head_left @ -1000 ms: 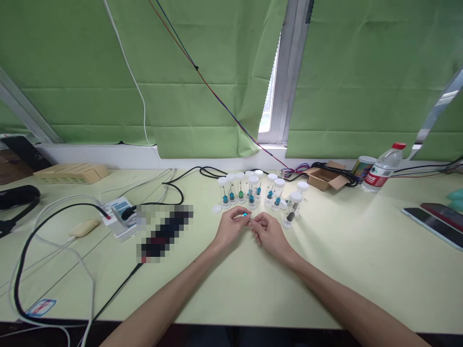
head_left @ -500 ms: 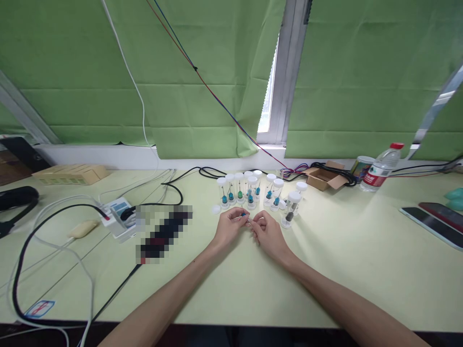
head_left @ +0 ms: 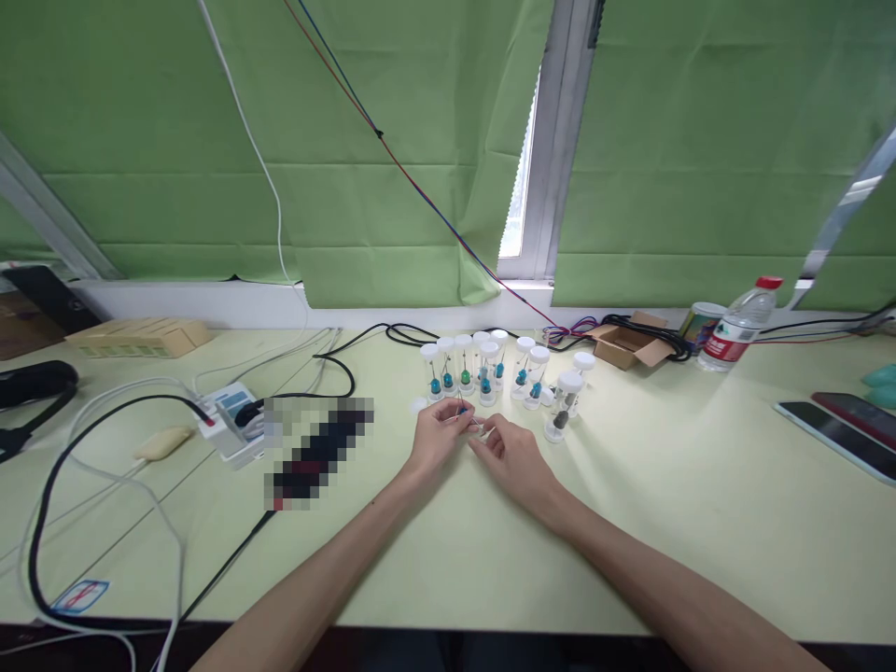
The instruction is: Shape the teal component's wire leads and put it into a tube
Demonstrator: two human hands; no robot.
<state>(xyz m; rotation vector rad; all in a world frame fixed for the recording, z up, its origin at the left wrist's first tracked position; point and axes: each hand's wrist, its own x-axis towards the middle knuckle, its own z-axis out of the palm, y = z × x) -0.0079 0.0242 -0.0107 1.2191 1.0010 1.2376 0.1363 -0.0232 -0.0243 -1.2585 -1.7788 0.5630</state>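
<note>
My left hand (head_left: pixel 438 434) is closed in a pinch on a small blue part with thin wire leads (head_left: pixel 462 411). Some leads point up and others run toward my right hand (head_left: pixel 514 457). The fingertips of that hand are pinched together at the end of the leads; whether they grip a lead is too small to make out. Just behind the hands stand several clear vials with white caps (head_left: pixel 464 342), most with a blue part inside and one with a green part (head_left: pixel 466 377). To the right, a nearer vial (head_left: pixel 566 401) has a dark grey part inside.
A loose white cap (head_left: pixel 418 406) lies left of the vials. Farther right are an open cardboard box (head_left: pixel 626 345), a can (head_left: pixel 700 324), a water bottle (head_left: pixel 738 327) and two phones (head_left: pixel 840 437). A power strip (head_left: pixel 234 425) with cables takes up the left side.
My left hand has shifted slightly left with the blue part. The fingers of my right hand have changed their pose and stay close to the leads. The vials have not moved.
</note>
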